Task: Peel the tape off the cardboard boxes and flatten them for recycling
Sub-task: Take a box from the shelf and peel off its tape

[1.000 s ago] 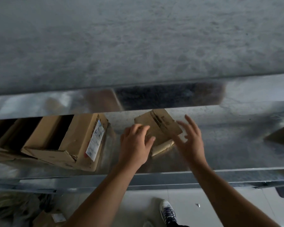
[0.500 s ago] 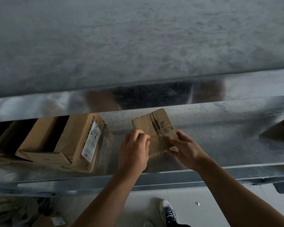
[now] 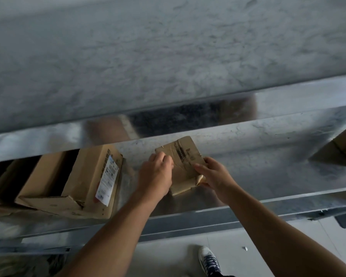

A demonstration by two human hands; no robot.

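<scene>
A small, creased brown cardboard box (image 3: 183,156) with dark print on top rests on the shiny metal table (image 3: 268,168). My left hand (image 3: 156,174) grips its left side, fingers curled over the top edge. My right hand (image 3: 216,176) holds its right lower corner, where a torn flap sticks up. A larger open cardboard box (image 3: 82,176) with a white shipping label lies on its side to the left, apart from both hands.
Another cardboard box (image 3: 342,148) sits at the table's far right edge. A rough grey wall rises behind the table. Below the table's front edge are a pale floor, my shoe (image 3: 209,260) and some cardboard scraps at the lower left.
One second ago both hands hovered open over the small box. They have closed on it, and it has been pulled slightly toward me and turned flatter.
</scene>
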